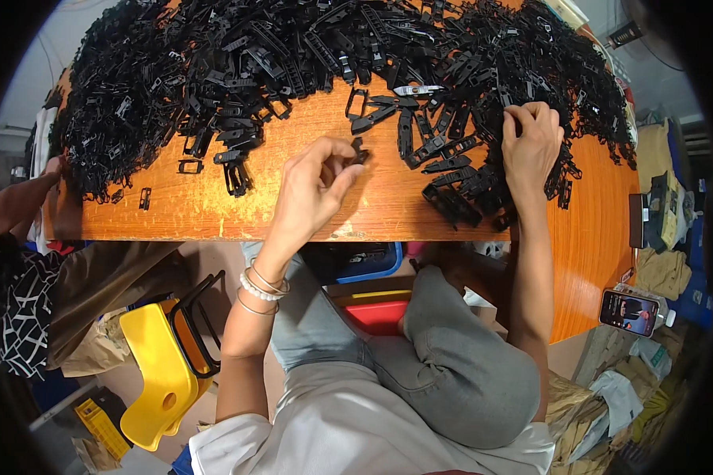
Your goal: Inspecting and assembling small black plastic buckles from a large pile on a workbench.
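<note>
My left hand (pixel 312 188), with bracelets on its wrist, is over the bare front middle of the wooden table. Its thumb and fingers pinch a small black plastic part (pixel 360 152). Farther right, my right hand (pixel 532 146) bends down over a heap of black plastic parts (pixel 459 150). Its fingers are curled together at the heap; what they hold, if anything, is hidden. Between the hands lie several long, flat black clip-like pieces (pixel 406 133) and a silvery-white piece (pixel 418 90).
Large piles of black parts (pixel 127 103) cover the table's (pixel 214 226) back and left. Another person's arm (pixel 24 198) rests at the left edge. A phone (pixel 630 311) stands by the right edge. Below are a yellow plastic chair (pixel 154 356) and a blue bin (pixel 372 273).
</note>
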A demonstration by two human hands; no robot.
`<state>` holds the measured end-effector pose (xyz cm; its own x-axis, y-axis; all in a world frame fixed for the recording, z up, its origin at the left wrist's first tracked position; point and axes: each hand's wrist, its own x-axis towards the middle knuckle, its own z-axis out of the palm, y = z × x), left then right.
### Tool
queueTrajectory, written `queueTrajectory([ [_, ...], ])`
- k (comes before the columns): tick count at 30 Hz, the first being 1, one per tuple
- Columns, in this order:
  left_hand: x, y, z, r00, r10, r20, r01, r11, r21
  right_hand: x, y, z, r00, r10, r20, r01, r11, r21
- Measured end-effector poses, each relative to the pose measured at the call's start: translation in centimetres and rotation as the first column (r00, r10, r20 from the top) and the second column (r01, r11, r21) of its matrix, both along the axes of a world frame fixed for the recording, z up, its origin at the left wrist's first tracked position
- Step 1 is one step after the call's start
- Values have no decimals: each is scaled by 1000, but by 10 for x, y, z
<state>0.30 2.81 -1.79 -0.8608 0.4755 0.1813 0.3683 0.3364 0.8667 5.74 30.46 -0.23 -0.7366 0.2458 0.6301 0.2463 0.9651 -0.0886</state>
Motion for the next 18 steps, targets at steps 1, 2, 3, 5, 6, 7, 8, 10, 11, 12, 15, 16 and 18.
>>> queueTrajectory([
  [1,2,1,-3,978,25,205,-39,997,66,0,0,1,999,22,-48,-22,1000,3],
  [2,1,1,-4,975,-43,220,12,990,138,-2,1,1,1000,7,-29,-7,1000,-20],
  [3,2,3,-3,974,-41,222,11,991,135,-3,2,1,1000,7,-28,-8,1000,-23],
  [5,5,8,-2,917,-141,374,-40,899,436,-3,3,1,997,66,29,-66,998,-7],
  [6,6,9,0,916,-142,375,-39,899,436,-3,3,0,996,61,68,-61,998,-14],
  [7,6,10,1,875,-197,442,-51,870,490,-3,4,0,996,60,69,-59,998,-13],
  [8,6,10,2,827,-255,501,-68,839,540,-2,5,0,995,57,86,-58,998,2],
  [10,6,10,-1,817,-285,501,-49,831,554,-3,3,2,993,59,103,-60,998,13],
  [11,6,10,-3,806,-319,499,-28,822,569,-2,-1,7,996,85,-30,-84,996,26],
  [12,7,10,-5,808,-311,501,-33,825,565,-3,-7,11,980,116,-163,-111,993,39],
  [15,10,19,-8,811,-408,420,17,734,679,3,-33,26,894,392,-218,-436,872,-220],
  [16,11,20,-9,813,-409,414,18,728,685,5,-50,26,857,460,-231,-514,794,-324],
  [18,14,21,-8,816,-408,409,16,724,690,8,-76,27,814,524,-252,-579,697,-423],
])
